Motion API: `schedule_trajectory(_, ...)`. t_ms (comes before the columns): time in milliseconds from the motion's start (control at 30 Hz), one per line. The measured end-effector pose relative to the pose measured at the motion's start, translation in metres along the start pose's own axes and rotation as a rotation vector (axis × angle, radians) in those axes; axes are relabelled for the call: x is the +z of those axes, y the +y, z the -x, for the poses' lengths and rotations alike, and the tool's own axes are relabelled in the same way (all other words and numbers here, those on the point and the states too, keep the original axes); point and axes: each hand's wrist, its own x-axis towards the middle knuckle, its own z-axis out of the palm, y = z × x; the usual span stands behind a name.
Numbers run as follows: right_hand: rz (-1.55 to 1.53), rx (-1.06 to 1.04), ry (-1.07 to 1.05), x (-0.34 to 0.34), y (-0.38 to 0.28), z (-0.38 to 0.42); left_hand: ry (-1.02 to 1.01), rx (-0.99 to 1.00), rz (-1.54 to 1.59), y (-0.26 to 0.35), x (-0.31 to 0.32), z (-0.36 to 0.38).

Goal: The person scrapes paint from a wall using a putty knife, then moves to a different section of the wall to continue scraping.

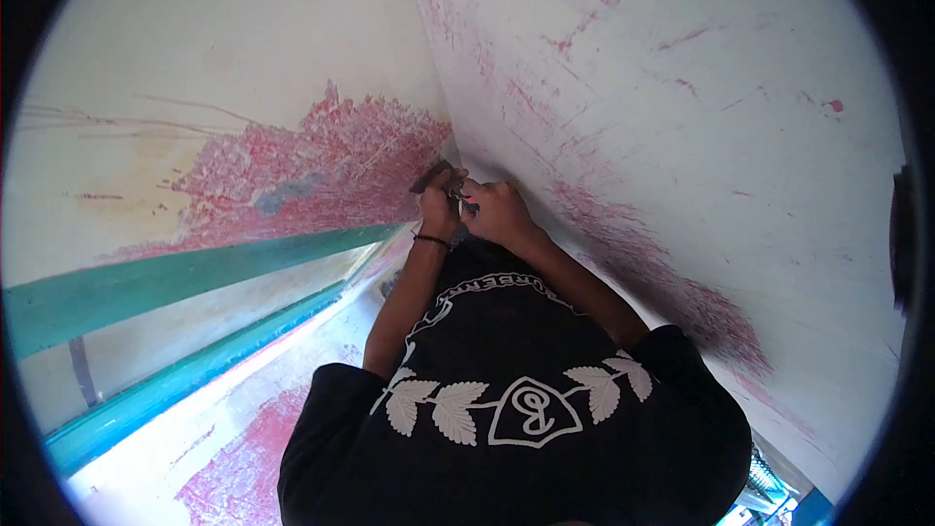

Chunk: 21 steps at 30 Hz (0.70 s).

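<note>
My left hand (440,209), with a dark beaded bracelet at the wrist, is raised in front of my chest near the wall corner. Its fingers are closed on a dark brown flat piece (429,177) that sticks out to the left. Close against it, my right hand (497,212) has its fingers bent inward. Something small and greyish shows between the two hands; I cannot tell what it is. Behind them, the left wall (321,170) carries a broad patch of rough, scraped pinkish-red.
The right wall (623,88) is pale with scattered reddish streaks and rises close beside my right arm. A green ledge (195,278) runs along the lower left, with a second teal rail (185,380) below it. A woven metallic-looking thing (766,480) shows at lower right.
</note>
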Motion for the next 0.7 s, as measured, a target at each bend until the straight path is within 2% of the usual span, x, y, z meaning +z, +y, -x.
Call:
schedule_trajectory(67, -0.065, -0.062, 0.085, 0.012, 0.014, 0.009, -0.005, 0.039, -0.058, 0.001, 0.005, 0.008)
schedule_trajectory(167, -0.109, -0.087, 0.142, -0.011, 0.001, 0.007, -0.019, 0.012, -0.060, 0.017, 0.030, 0.025)
schedule_trajectory(300, 0.011, -0.069, 0.019, -0.007, -0.004, -0.006, 0.071, 0.007, -0.039, 0.011, 0.021, 0.016)
schedule_trajectory(367, 0.097, -0.031, -0.043, 0.008, 0.007, -0.009, 0.014, 0.033, -0.149, -0.003, -0.010, 0.001)
schedule_trajectory(400, 0.050, -0.037, -0.031, 0.003, 0.006, -0.010, -0.025, 0.055, -0.204, 0.003, -0.002, -0.001)
schedule_trajectory(500, -0.048, -0.037, -0.032, -0.007, 0.000, -0.004, -0.079, 0.003, 0.045, 0.013, 0.014, 0.013)
schedule_trajectory(567, -0.040, -0.028, -0.083, -0.010, -0.002, -0.004, -0.050, 0.026, 0.012, 0.013, 0.018, 0.010)
schedule_trajectory(700, -0.065, -0.017, -0.014, 0.007, 0.008, -0.001, -0.017, -0.008, -0.045, -0.009, -0.027, -0.024)
